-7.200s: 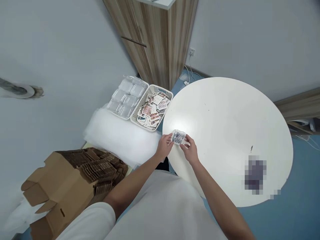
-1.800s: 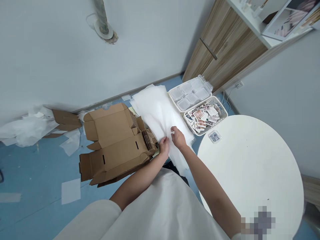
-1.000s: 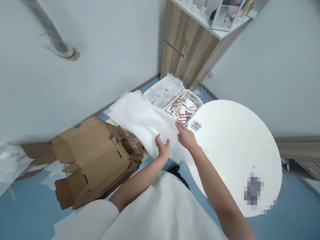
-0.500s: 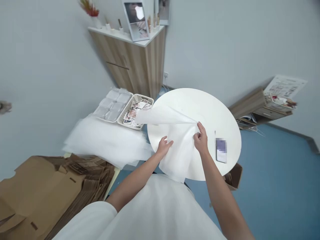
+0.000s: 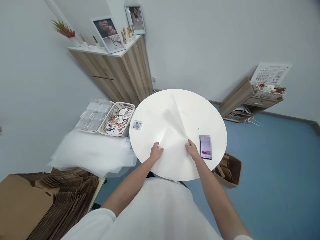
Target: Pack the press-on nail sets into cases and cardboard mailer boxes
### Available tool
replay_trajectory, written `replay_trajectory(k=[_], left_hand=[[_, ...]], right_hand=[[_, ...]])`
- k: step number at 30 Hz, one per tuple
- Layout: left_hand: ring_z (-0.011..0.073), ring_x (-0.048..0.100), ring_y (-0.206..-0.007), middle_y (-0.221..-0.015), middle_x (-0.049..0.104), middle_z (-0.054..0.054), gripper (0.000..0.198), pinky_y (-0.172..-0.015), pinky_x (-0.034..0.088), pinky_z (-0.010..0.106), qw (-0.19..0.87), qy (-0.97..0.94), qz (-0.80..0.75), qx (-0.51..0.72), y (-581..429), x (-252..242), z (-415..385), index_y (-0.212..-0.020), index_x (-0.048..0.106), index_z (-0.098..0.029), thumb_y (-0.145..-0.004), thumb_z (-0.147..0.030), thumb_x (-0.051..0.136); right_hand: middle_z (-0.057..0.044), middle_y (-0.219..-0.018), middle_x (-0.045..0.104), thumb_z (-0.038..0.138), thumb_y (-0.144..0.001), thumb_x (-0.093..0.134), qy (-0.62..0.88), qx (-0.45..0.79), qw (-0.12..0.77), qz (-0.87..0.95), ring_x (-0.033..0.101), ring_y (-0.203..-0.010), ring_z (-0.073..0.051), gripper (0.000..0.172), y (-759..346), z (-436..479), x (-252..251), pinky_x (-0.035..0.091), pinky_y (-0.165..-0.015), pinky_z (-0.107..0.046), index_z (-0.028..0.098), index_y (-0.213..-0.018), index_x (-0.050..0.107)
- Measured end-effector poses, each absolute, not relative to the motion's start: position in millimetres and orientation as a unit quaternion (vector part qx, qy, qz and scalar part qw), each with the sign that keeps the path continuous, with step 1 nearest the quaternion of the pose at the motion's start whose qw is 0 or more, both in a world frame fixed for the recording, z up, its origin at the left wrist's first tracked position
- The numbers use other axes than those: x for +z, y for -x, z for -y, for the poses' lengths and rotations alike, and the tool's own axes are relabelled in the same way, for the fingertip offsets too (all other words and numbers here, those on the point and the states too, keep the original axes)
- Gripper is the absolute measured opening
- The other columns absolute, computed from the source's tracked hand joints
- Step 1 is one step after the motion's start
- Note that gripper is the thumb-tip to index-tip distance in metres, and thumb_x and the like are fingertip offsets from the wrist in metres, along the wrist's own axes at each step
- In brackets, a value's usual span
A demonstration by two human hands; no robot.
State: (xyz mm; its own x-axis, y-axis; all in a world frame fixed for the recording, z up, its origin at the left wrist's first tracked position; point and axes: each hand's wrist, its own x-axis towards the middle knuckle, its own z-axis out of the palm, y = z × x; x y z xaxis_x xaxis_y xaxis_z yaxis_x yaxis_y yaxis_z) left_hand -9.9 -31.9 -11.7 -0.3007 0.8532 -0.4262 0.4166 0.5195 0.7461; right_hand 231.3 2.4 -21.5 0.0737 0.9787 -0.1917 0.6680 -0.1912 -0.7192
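A thin white foam sheet (image 5: 172, 151) is spread over the near part of the round white table (image 5: 147, 106), its far part folded or raised into a point. My left hand (image 5: 156, 152) pinches the sheet's left edge between thumb and fingers. On the opposite edge, my right hand (image 5: 192, 149) is closed, with the sheet caught in its fingertips. Just right of that hand lies a phone (image 5: 206, 149) with a lit, partly blurred screen. A small clear case (image 5: 137, 125) with dark and silvery pieces rests near the table's left rim.
Left of the table are a basket of printed cards (image 5: 120, 118), a tray of clear plastic boxes (image 5: 93, 115) and a stack of white foam sheets (image 5: 92, 150). Folded cardboard (image 5: 67, 203) fills the lower left. An open carton (image 5: 231, 171) stands on the floor at right.
The foam sheet has come down from mid-air onto the table, uncovering the small clear case. My left hand has closed on its edge; my right hand has moved lower. The view has shifted.
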Motion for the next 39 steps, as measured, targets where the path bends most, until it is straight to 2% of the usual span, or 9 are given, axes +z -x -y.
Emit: replay_trajectory(k=[9,14,16,22,25,27,31,34,39], left_hand=[[0.0213,0.055,-0.089,-0.09,0.057,0.006,0.053,-0.077,0.039,0.03,0.432,-0.417,-0.762,0.243,16,-15,31,-0.11,0.047,-0.02,-0.061,-0.025,0.065],[0.0249,0.052,-0.099,-0.102,0.057,0.011,0.056,-0.079,0.038,0.032,0.432,-0.422,-0.761,0.236,16,-18,26,-0.113,0.044,-0.019,-0.062,-0.024,0.065],[0.0258,0.052,-0.1,-0.103,0.057,0.013,0.056,-0.08,0.038,0.033,0.434,-0.436,-0.755,0.226,15,-20,24,-0.115,0.043,-0.018,-0.063,-0.023,0.064],[0.0253,0.049,-0.106,-0.111,0.054,0.012,0.061,-0.086,0.037,0.035,0.408,-0.502,-0.729,0.225,20,-17,26,-0.123,0.036,-0.017,-0.067,-0.021,0.06],[0.0263,0.041,-0.115,-0.123,0.045,0.013,0.063,-0.093,0.032,0.038,0.343,-0.589,-0.706,0.191,27,-11,33,-0.126,0.033,-0.019,-0.069,-0.021,0.059],[0.027,0.034,-0.121,-0.129,0.04,0.011,0.059,-0.098,0.027,0.039,0.315,-0.649,-0.675,0.155,32,-6,42,-0.124,0.036,-0.022,-0.07,-0.022,0.058],[0.0253,0.023,-0.129,-0.136,0.035,0.006,0.047,-0.105,0.016,0.04,0.322,-0.741,-0.583,0.087,38,0,62,-0.117,0.046,-0.027,-0.072,-0.023,0.057],[0.026,0.017,-0.131,-0.137,0.033,0.005,0.047,-0.105,0.009,0.044,0.326,-0.769,-0.545,0.068,40,0,71,-0.117,0.047,-0.027,-0.071,-0.023,0.059],[0.0272,0.015,-0.131,-0.137,0.033,0.006,0.048,-0.105,0.007,0.045,0.328,-0.766,-0.546,0.083,39,-5,69,-0.115,0.049,-0.028,-0.069,-0.022,0.061]], right_hand=[[-0.01,-0.112,0.053,0.023,-0.073,0.039,0.705,0.349,0.19,0.588,0.052,-0.1,-0.021,0.054,-222,-29,-33,0.042,-0.087,-0.037,0.016,-0.126,0.04],[-0.015,-0.131,0.032,0.024,-0.076,0.04,0.746,0.229,0.164,0.603,0.035,-0.119,-0.026,0.056,-214,-15,-20,0.037,-0.092,-0.039,0.013,-0.13,0.031],[-0.015,-0.134,0.029,0.024,-0.077,0.04,0.737,0.199,0.151,0.628,0.029,-0.123,-0.027,0.056,-208,5,-16,0.034,-0.095,-0.041,0.013,-0.131,0.029],[-0.011,-0.14,0.027,0.028,-0.078,0.045,0.629,0.22,0.01,0.745,0.021,-0.129,-0.025,0.056,-188,68,-19,0.026,-0.097,-0.043,0.018,-0.13,0.03],[-0.012,-0.141,0.025,0.027,-0.079,0.044,0.633,0.213,-0.02,0.744,0.019,-0.13,-0.025,0.052,-187,70,-19,0.022,-0.098,-0.045,0.018,-0.129,0.031],[-0.012,-0.141,0.024,0.026,-0.079,0.044,0.636,0.208,-0.018,0.743,0.018,-0.13,-0.025,0.051,-188,66,-16,0.021,-0.098,-0.045,0.018,-0.128,0.032],[-0.012,-0.141,0.024,0.025,-0.079,0.043,0.631,0.199,0.002,0.75,0.017,-0.131,-0.024,0.05,-195,67,-9,0.02,-0.098,-0.045,0.017,-0.128,0.032],[-0.011,-0.14,0.027,0.023,-0.078,0.043,0.61,0.207,-0.008,0.764,0.017,-0.131,-0.024,0.046,-198,77,-8,0.018,-0.099,-0.046,0.018,-0.124,0.038],[-0.009,-0.139,0.03,0.014,-0.075,0.039,0.617,0.197,-0.021,0.762,0.02,-0.13,-0.023,0.043,-199,81,-12,0.02,-0.097,-0.046,0.019,-0.118,0.043]])
